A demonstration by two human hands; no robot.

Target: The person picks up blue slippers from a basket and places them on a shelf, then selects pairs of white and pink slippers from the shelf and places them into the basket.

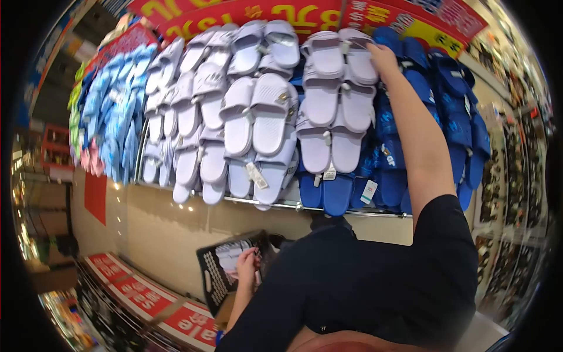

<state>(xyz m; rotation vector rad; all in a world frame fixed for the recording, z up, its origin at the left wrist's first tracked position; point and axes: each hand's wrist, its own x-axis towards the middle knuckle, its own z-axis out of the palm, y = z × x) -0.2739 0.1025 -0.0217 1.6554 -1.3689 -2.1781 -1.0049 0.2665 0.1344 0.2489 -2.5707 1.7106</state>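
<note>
Gripping the black basket (226,270) low down, the left hand (246,264) is closing around its rim; the right hand (382,57) is reaching up, fingers pinching a lilac slide (358,61) hanging top-row. Tugging could be knocking neighbouring pairs off their hooks.

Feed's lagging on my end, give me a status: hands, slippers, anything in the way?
Right hand up on the top pair of lilac slippers, grip unclear. Left hand at the black basket. Blue slippers crowd the right side.
</note>
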